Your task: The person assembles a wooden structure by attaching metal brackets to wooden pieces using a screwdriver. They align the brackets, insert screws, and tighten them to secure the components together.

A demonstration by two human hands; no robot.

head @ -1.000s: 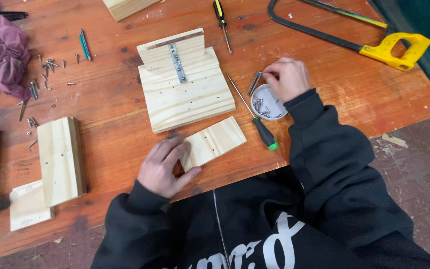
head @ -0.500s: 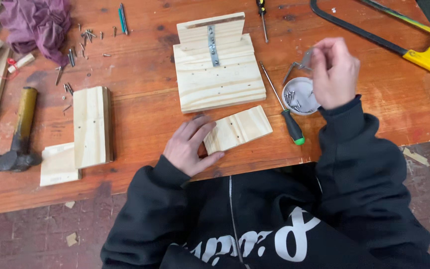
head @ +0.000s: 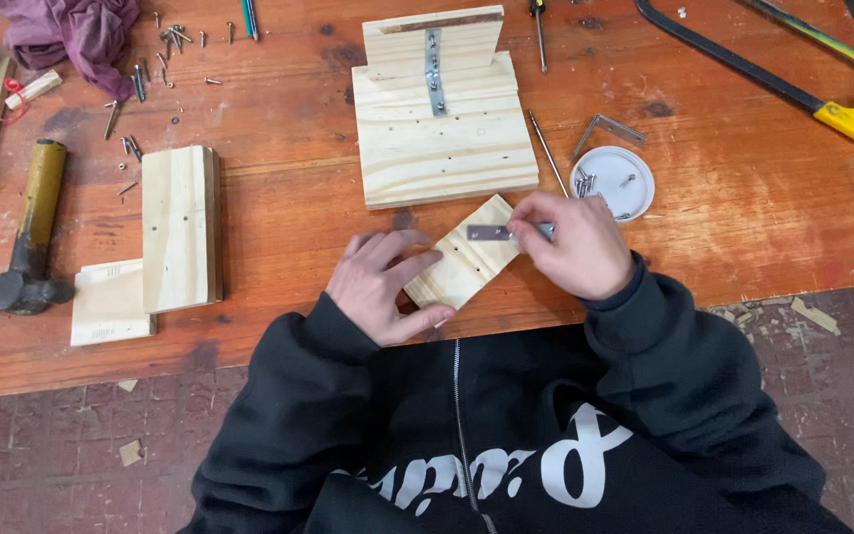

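Observation:
My left hand (head: 384, 285) rests on the near end of a small pale wood board (head: 467, 251) lying on the wooden workbench (head: 279, 129), holding it down. My right hand (head: 567, 243) pinches a flat metal bracket strip (head: 491, 233) and lays it across the board's far end. Just beyond lies a white round lid (head: 612, 182) with several screws in it. A larger pine assembly (head: 439, 119) with a metal strip screwed over its joint sits behind the small board. A screwdriver shaft (head: 549, 150) lies between the assembly and the lid, its handle hidden under my right hand.
At left are a hammer (head: 24, 237), two stacked pine pieces (head: 178, 225), scattered screws (head: 145, 74) and a purple cloth (head: 76, 35). A yellow-handled hacksaw (head: 793, 89) lies at far right. An angled metal bracket (head: 605, 129) sits beside the lid.
My right hand came down from above the lid with a metal strip and set it on the small board. My left hand stayed on the board; the view shifted.

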